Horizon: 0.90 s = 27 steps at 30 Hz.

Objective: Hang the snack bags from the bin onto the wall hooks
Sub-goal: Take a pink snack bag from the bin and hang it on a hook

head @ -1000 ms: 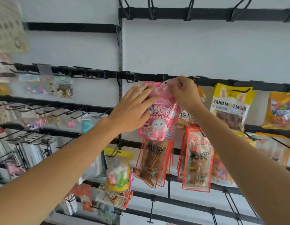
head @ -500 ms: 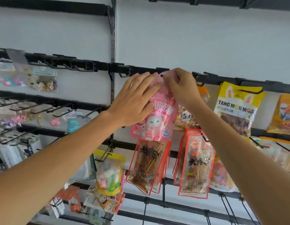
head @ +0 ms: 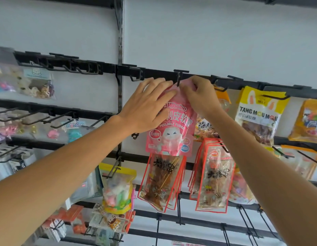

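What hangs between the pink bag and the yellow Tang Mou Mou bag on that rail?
In the head view, an orange-topped snack bag hangs between the pink bag and the yellow bag, largely hidden behind the right hand and forearm.

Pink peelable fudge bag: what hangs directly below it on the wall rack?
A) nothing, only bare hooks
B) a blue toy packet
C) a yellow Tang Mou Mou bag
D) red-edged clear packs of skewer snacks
D: red-edged skewer snack packs hang just under the pink peelable fudge bag, which both hands hold at a hook.
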Available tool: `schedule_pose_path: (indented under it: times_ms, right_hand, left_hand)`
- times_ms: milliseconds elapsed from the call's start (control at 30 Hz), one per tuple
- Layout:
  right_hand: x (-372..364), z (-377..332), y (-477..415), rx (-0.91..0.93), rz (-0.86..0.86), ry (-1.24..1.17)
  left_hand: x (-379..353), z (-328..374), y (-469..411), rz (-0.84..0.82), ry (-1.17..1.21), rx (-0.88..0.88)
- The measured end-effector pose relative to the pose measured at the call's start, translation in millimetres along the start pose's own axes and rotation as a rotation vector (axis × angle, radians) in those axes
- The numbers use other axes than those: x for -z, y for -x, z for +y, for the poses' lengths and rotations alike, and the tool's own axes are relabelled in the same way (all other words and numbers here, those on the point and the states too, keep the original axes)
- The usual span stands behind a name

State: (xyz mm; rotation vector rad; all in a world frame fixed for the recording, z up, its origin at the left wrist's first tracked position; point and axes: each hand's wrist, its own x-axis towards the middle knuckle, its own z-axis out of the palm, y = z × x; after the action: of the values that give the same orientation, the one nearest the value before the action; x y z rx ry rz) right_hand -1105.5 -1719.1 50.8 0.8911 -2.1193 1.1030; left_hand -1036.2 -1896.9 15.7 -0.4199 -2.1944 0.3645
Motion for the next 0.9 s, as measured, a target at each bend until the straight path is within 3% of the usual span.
schedule_pose_path:
  times_ms: [500, 900]
  right_hand:
    - [-28.2, 20.1, -31.5, -0.131, 0.097, 0.096]
    - [-50.7, 29.7, -39.0, -0.04, 0.139, 0.158]
  left_hand:
    - [-39.5, -19.0, -8.2, -0.129, 0.243, 0.05]
    - [-68.4, -27.4, -12.6, -0.21, 0.197, 0.085]
